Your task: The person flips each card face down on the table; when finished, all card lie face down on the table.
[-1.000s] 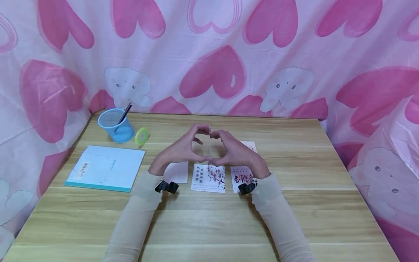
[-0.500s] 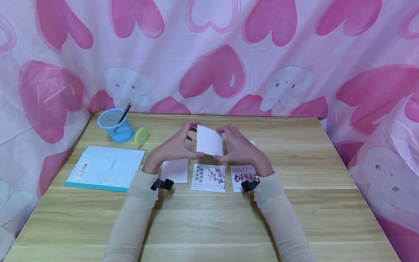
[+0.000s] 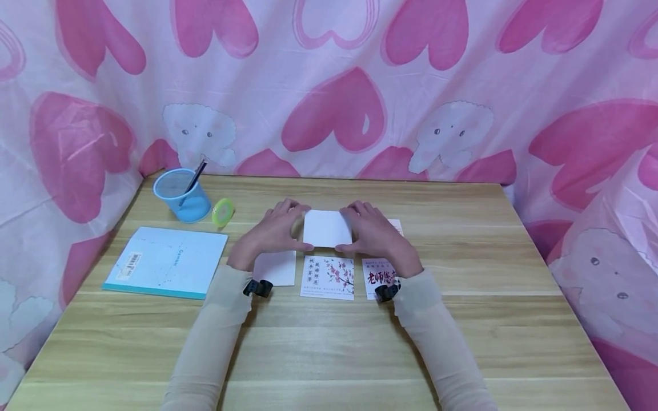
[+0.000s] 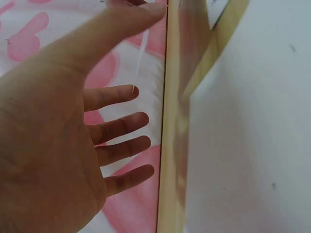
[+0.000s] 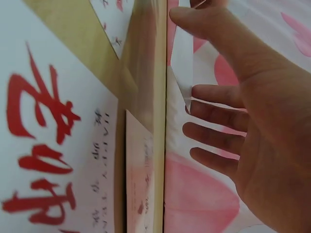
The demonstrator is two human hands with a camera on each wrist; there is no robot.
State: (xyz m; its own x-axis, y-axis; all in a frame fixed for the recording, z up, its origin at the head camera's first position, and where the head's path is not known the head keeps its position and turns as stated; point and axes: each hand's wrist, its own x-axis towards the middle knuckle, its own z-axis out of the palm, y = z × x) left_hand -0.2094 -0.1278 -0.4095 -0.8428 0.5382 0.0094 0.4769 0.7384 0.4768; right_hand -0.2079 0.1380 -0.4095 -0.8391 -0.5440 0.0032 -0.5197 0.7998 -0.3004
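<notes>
A square white card (image 3: 327, 228), its blank face toward the head camera, is held up between both hands. At its left edge the left hand (image 3: 275, 229) grips it, thumb at the near corner and fingers at the far one. The right hand (image 3: 374, 233) pinches the right edge in the same way. In the right wrist view the card (image 5: 182, 58) appears as a narrow slanted strip between thumb and fingertips. The left wrist view catches only its thin edge. Below lie a blank card (image 3: 275, 269), a plum-blossom card (image 3: 327, 278) and a card with red characters (image 3: 379, 278).
Another printed card (image 3: 397, 226) lies partly hidden behind the right hand. At the left are a light blue notebook (image 3: 164, 262), a blue mesh pen cup (image 3: 183, 197) with pens, and a green round item (image 3: 223, 213). A pink heart-patterned curtain (image 3: 329, 103) hangs behind the wooden table (image 3: 329, 348).
The held card has turned from edge-on, through a tilt, to showing its blank white face. Both hands have shifted slightly with it; the cards on the table stay put.
</notes>
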